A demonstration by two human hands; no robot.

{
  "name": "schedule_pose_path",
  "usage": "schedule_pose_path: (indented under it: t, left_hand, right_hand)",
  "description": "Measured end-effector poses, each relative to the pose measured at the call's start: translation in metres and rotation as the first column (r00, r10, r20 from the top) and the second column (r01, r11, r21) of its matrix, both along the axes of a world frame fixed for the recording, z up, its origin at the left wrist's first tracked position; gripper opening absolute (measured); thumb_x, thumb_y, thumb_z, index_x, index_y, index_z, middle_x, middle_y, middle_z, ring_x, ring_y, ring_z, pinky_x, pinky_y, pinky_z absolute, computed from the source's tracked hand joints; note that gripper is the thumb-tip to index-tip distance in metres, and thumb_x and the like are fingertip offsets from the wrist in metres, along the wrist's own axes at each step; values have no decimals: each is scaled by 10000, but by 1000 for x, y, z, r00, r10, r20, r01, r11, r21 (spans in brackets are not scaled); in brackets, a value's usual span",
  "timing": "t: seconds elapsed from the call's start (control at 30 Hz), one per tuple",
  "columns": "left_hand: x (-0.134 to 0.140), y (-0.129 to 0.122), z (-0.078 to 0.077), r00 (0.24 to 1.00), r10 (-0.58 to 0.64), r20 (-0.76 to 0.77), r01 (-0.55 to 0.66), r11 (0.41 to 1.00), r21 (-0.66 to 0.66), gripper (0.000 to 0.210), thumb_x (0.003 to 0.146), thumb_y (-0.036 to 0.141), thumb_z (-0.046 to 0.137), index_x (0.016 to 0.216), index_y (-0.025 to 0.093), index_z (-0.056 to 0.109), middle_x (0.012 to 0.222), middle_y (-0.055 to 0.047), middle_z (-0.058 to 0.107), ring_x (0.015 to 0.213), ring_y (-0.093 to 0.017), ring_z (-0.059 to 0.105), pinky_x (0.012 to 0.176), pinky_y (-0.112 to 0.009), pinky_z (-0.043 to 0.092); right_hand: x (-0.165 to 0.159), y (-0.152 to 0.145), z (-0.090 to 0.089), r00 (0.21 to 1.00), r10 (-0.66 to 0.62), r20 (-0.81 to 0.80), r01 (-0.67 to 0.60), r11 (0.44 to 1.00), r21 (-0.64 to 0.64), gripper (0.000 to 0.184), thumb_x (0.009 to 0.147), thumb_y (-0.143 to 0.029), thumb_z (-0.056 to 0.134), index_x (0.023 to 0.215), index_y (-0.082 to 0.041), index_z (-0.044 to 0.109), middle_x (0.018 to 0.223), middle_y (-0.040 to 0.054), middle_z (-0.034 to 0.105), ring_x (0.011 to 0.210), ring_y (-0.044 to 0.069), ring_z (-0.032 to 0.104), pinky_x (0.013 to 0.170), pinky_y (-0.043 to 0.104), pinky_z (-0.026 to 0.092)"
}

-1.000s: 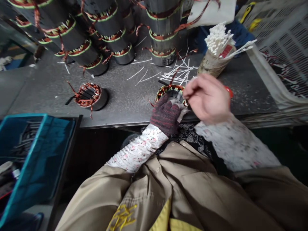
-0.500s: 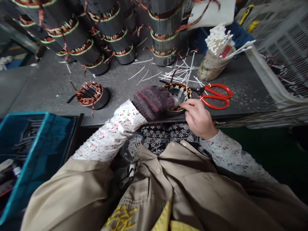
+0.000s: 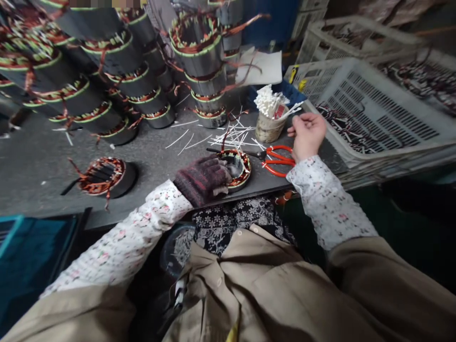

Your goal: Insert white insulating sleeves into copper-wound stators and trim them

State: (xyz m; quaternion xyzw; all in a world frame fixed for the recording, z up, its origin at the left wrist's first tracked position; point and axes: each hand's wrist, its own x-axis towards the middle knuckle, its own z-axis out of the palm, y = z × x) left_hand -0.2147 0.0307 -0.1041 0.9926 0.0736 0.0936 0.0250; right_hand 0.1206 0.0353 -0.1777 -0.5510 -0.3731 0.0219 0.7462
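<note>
On the bench [image 3: 156, 164], the left grip [image 3: 202, 179] clasps a wound ring [image 3: 245, 178], with the right grip [image 3: 308, 135] unclear

Dim, cool indoor light; lamps out of view. Dull sheen on grey bench [image 3: 153, 161]. White sheet [image 3: 265, 68] and pale sleeves [image 3: 121, 237] brightest, without harsh glare. Deep shade below bench edge, detail lost; teal bin [image 3: 32, 285] sunk in gloom. Soft dark shadow beside lone ring [image 3: 105, 175] at left. Centre sharpest: red-handled scissors [image 3: 274, 173] clear; right hand [image 3: 309, 135] slightly soft. Outer edges smeared, crates [image 3: 395, 102] streaky. Wide-angle distortion tilts ring stacks [image 3: 81, 102] outward. Pixelated strip at top left.
</note>
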Motion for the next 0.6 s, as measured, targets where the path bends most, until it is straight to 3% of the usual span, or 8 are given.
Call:
schedule_pose_path:
  t: [0.13, 0.23, 0.33, 0.47, 0.53, 0.6]
  left_hand:
    - [4, -2, 12, 997, 1, -77, 5, 997, 73, 272, 952, 363, 521, 1070, 186, 692, 1041, -58, 748, 1003, -255, 706, 899, -417, 572]
    - [11, -3, 31, 985, 54, -164, -31, 990, 140, 287, 932, 278, 496, 1130, 229, 698, 959, -44, 745, 822, -224, 702, 717, -344, 555]
    - [20, 3, 40, 977, 17, -210, 15, 988, 152, 299, 903, 234, 527, 1139, 279, 705, 1001, -33, 746, 922, -243, 703, 779, -356, 555]
    - [25, 8, 32, 966, 6, -257, 25, 993, 119, 196, 859, 223, 577, 971, 264, 732, 922, -26, 743, 872, -248, 708, 801, -379, 579]
    - [23, 6, 28, 981, -31, -191, 58, 988, 140, 149, 831, 253, 617, 941, 251, 717, 998, -31, 746, 951, -267, 702, 958, -456, 562]
    - [20, 4, 24, 990, -82, -112, 98, 984, 151, 167, 811, 308, 654, 952, 231, 701, 1129, -49, 733, 1090, -301, 672, 1131, -544, 454]
  right_hand:
    - [16, 22, 0, 998, 68, 10, -67, 995, -78, 230, 884, -347, 682, 871, -249, 474, 663, -68, 521, 523, 70, 478, 449, 229, 388]
    - [13, 16, 2, 994, 110, -9, -110, 992, -66, 200, 914, -274, 653, 890, -255, 456, 718, -55, 547, 536, 52, 472, 467, 221, 405]
    - [1, 0, 6, 988, 148, 41, -151, 985, 82, 229, 917, -261, 672, 928, -254, 443, 889, 3, 618, 580, 46, 563, 502, 225, 457]
    - [-25, -31, 23, 986, 68, 153, -111, 950, 292, 257, 878, -316, 736, 918, -216, 503, 898, 22, 678, 682, 96, 690, 575, 245, 533]
    - [-41, -48, 36, 984, 30, 178, -91, 934, 345, 235, 862, -298, 754, 900, -195, 547, 824, -6, 692, 640, 92, 683, 557, 237, 531]
    - [-57, -66, 47, 983, 7, 181, -79, 917, 391, 188, 879, -285, 736, 908, -188, 577, 808, -18, 710, 576, 73, 649, 496, 209, 493]
